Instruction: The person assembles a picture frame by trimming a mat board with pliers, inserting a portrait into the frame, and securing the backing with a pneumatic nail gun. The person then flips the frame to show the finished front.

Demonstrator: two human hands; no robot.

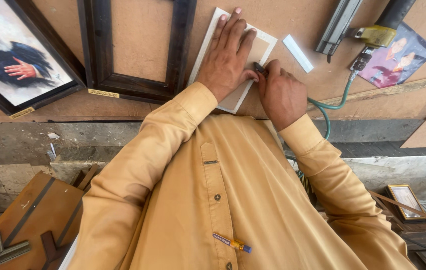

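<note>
Fingers (pixel 233 32) of the left hand (pixel 225 60) lie flat, pinning the board (pixel 262 47); right hand (pixel 280 92) grips a cutter (pixel 260 68) just beside them, risking a slip onto the fingertips.

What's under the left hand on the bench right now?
The left hand presses flat on a white-edged board lying on the brown bench. The right hand holds a dark tool against it. The board's middle is covered.

The left hand (pixel 226 57) is pressed flat, fingers spread and extended. The right hand (pixel 281 92) is closed into a fist just beside it, knuckles raised.
</note>
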